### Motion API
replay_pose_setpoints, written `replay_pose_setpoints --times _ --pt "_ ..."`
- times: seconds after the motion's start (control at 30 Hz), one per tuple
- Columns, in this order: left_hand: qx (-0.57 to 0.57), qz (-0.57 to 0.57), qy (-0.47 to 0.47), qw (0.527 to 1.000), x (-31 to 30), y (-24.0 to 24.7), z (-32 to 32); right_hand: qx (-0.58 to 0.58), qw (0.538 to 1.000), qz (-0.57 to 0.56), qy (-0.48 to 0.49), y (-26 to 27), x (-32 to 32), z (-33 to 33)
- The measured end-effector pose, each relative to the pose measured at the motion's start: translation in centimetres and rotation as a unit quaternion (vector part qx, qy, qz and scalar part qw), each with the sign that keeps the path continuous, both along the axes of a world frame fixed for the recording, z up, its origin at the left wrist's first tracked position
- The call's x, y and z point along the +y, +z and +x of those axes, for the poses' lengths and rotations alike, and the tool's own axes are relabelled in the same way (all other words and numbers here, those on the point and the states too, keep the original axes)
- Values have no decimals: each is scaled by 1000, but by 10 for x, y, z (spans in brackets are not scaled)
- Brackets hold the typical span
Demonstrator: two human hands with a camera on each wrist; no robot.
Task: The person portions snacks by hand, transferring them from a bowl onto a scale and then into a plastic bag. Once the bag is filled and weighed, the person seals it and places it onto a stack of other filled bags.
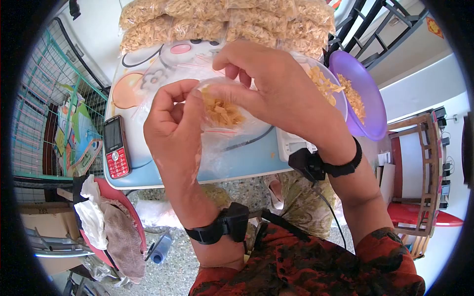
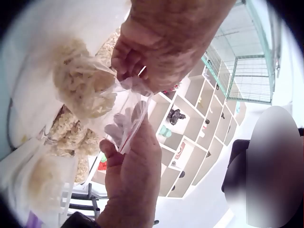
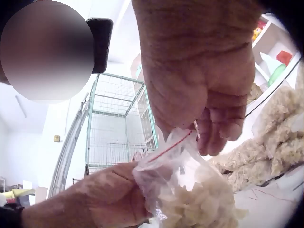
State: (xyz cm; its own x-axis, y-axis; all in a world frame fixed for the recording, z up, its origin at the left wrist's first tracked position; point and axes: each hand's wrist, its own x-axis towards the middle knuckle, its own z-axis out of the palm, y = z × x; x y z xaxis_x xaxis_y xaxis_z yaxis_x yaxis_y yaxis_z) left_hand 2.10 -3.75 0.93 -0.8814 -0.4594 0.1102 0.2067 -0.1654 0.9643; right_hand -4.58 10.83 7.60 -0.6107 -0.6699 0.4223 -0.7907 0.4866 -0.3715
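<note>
A clear zip bag of pale yellow flakes hangs between my hands over the table. My left hand pinches its upper edge between thumb and curled fingers. From the other side my right hand grips the same edge, its thumb lying along the plastic. A red zip line runs along the bag's mouth in the right wrist view. In the left wrist view, fingers of the right hand show through the plastic, and the flakes bulge beyond the left hand.
Filled bags are stacked along the table's back. At right stand a white bowl with flakes, a purple basin and a white scale. A red phone lies at the table's left edge, near a green wire cage.
</note>
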Motion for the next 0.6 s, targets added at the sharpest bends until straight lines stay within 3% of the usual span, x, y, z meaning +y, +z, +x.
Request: replay_pose_setpoints --times 0.03,0.23,0.4,0.5,0.6 --pt "-4 0 8 1000 -1 0 0 -47 999 -4 -26 1 1 5" --pt "-16 32 35 999 1 4 -2 -45 995 17 -82 -3 5 7" --pt "-19 -19 27 999 -5 5 1 -44 997 -34 -57 -2 3 4" --pt "11 25 0 1000 0 6 0 -47 996 -49 -58 -4 1 4" --pt "23 -70 -22 997 3 0 -1 -51 995 -64 -62 -3 -4 7"
